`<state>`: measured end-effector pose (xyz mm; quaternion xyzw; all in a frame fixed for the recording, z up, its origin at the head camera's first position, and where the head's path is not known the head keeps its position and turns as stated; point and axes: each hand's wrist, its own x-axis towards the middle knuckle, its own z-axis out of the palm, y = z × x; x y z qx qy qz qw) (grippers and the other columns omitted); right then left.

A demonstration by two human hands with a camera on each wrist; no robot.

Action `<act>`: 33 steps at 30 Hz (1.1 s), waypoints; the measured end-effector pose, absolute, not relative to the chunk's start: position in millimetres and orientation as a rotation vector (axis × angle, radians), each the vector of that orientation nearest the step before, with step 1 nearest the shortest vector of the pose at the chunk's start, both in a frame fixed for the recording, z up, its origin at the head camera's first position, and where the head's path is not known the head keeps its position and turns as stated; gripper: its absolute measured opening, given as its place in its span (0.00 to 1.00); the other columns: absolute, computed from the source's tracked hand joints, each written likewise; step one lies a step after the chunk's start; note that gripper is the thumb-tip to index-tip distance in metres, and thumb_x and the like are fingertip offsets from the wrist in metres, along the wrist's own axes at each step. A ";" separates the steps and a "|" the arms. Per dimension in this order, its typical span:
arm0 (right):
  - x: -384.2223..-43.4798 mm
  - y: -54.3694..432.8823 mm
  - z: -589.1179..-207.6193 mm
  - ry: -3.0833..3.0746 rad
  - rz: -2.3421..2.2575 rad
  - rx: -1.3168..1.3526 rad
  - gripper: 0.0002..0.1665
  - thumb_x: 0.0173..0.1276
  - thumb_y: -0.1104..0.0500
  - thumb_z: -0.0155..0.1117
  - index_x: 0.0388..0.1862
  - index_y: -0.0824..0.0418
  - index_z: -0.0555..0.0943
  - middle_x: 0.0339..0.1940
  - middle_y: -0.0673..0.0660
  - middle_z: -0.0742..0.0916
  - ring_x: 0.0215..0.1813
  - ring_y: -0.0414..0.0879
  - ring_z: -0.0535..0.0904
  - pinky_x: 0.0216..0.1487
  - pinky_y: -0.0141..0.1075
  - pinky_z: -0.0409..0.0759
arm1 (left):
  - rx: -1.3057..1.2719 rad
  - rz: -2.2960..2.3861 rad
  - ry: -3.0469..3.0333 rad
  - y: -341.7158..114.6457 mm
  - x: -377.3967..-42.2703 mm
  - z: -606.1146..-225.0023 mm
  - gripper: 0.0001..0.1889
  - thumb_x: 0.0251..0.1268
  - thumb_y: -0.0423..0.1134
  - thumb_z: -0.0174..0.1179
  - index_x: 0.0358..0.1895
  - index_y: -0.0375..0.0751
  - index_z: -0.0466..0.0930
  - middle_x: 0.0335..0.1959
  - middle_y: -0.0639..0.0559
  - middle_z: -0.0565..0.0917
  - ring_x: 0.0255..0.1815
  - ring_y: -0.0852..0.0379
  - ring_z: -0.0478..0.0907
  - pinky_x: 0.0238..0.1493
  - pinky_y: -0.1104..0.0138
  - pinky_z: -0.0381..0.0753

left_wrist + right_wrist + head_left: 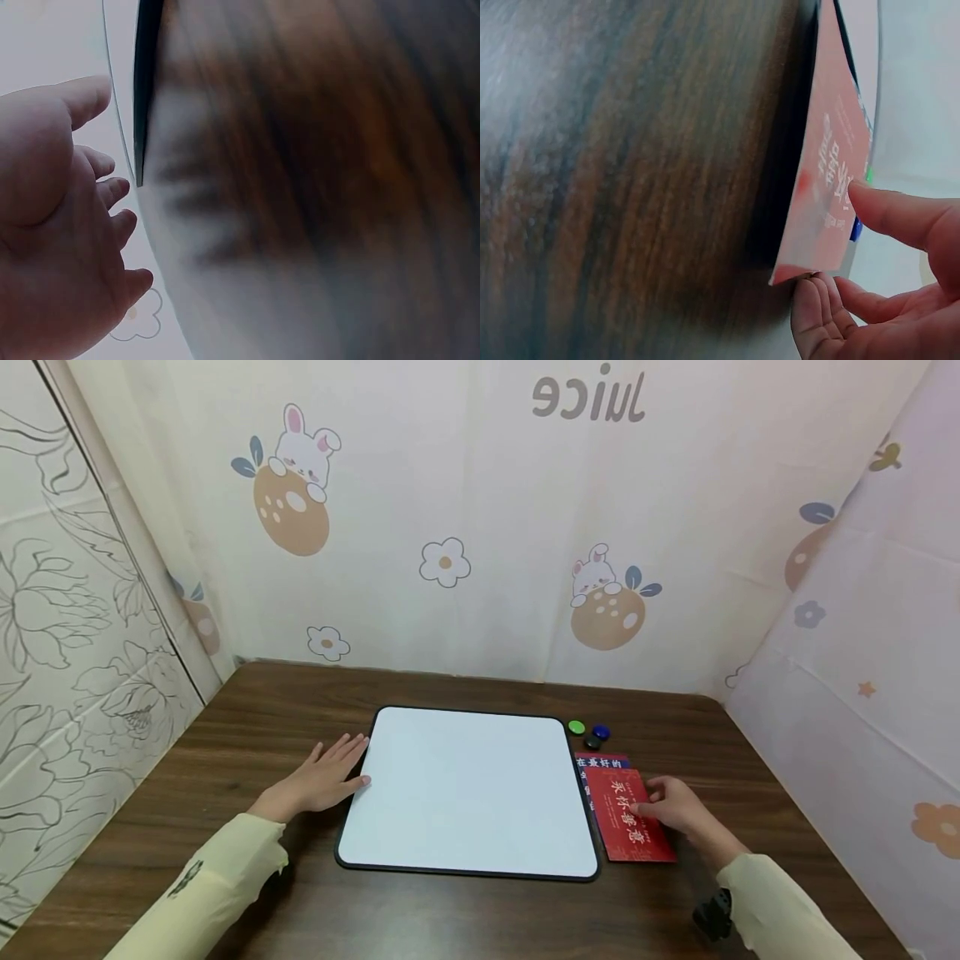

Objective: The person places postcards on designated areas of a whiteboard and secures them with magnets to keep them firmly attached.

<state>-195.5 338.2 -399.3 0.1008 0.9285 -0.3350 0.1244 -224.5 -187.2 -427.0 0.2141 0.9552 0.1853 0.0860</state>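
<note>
A whiteboard point(468, 793) with a black rim lies flat on the table. At its left edge my left hand point(318, 783) is spread, fingers straight, with fingertips and thumb at the rim. In the left wrist view, the left hand point(67, 225) shows its palm side. To the right of the board is a red card point(622, 827) with white characters, overlapping a blue card point(603, 762). My right hand point(671, 806) pinches the red card's right edge. In the right wrist view, its thumb lies on the red card's point(821, 202) face and the other fingers sit at the edge, partly beneath.
Beyond the cards sit a green round magnet-like disc point(576, 727), a blue disc point(601, 732) and a black disc point(592, 742). The wooden table point(450, 918) meets a printed curtain point(495, 627) at the back and sides.
</note>
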 end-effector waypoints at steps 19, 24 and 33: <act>-197.3 333.1 -401.3 2.704 -0.969 0.365 0.37 0.60 0.63 0.70 0.59 0.81 0.63 0.42 0.70 0.76 0.41 0.56 0.74 0.43 0.46 0.78 | 0.653 0.522 2.769 -185.0 -224.2 -422.0 0.30 0.77 0.42 0.43 0.73 0.29 0.48 0.74 0.32 0.49 0.74 0.34 0.41 0.67 0.36 0.37; -199.2 335.6 -400.6 2.683 -1.000 0.371 0.39 0.59 0.62 0.71 0.60 0.80 0.62 0.41 0.69 0.77 0.39 0.54 0.75 0.42 0.46 0.79 | 0.656 0.524 2.766 -184.6 -225.2 -420.9 0.30 0.77 0.41 0.43 0.73 0.28 0.48 0.74 0.32 0.49 0.74 0.34 0.42 0.67 0.36 0.40; -204.4 340.5 -398.6 2.591 -1.120 0.450 0.43 0.58 0.61 0.72 0.63 0.77 0.60 0.45 0.71 0.77 0.42 0.56 0.75 0.43 0.45 0.78 | 0.667 0.523 2.774 -184.4 -223.9 -420.2 0.30 0.77 0.41 0.43 0.73 0.27 0.49 0.74 0.31 0.50 0.74 0.33 0.43 0.68 0.39 0.42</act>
